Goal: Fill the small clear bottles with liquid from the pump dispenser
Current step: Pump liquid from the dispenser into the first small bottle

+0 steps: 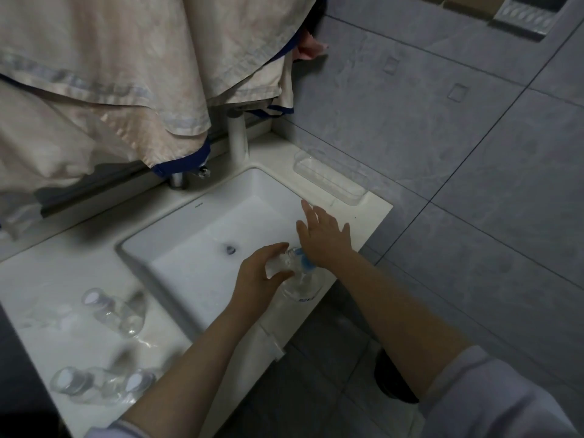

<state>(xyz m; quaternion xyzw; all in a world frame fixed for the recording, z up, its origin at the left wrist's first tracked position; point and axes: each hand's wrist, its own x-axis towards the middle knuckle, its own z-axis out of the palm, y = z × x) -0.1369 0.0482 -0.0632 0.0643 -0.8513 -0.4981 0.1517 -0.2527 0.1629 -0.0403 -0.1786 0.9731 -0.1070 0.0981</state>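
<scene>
White stone forms the table point(47, 279), into which the rectangular sink point(202, 222) is set; the basin holds nothing visible apart from its drain. At the front right edge of the sink stands the pump dispenser point(301, 287), a clear bottle with a blue pump stem; its liquid level cannot be read through the blur. The right hand point(325, 237) lies over the pump head with fingers extended, an open, pressing grip rather than a closed one. The left hand point(262, 275) has its grip wrapped around a small clear bottle point(278, 263), holding it tilted against the pump outlet. The step in hand appears to be dispensing into this bottle. The next move calls for a steady downward stroke on the pump while the bottle mouth is kept aligned under the nozzle; misalignment would send liquid into the sink. A clear tray point(328, 180) sits at the back right of the table and appears empty. Two capped bottles point(110, 308) lie on the table to the left, and three more bottles point(94, 382) lie nearer the front edge; their contents cannot be determined.
</scene>
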